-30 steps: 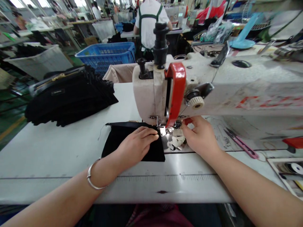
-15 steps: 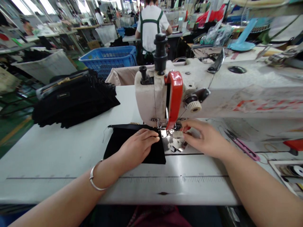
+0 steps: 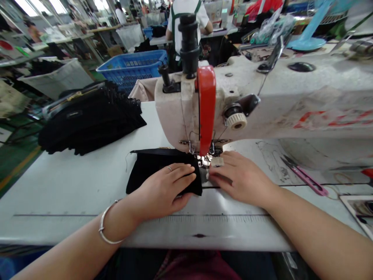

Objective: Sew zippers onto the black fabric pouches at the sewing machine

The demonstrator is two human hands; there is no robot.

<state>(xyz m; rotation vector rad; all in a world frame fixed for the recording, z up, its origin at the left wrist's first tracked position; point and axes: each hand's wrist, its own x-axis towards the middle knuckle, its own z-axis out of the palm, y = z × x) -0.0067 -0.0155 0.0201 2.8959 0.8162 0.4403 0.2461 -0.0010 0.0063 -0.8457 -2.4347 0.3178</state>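
**Black fabric piece lying on the tabletop at the sewing machine**

The left hand is resting flat on the piece, thumb apart from the fingers, left of the presser foot. The right hand is curling just right of it; one cannot tell whether it is clamping anything.

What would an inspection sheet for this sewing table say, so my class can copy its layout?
Surface: pale table, ruler marks near the front edge.
Job's things: black cloth beside the needle area of a sewing machine.
Clutter: pink-handled snips at right; black pile at left.
Hands: left hand resting on the cloth; right hand near the needle area, fingers bent, grip unclear.
Cables: nothing seen.
Surroundings: blue basket and a person in white beyond.
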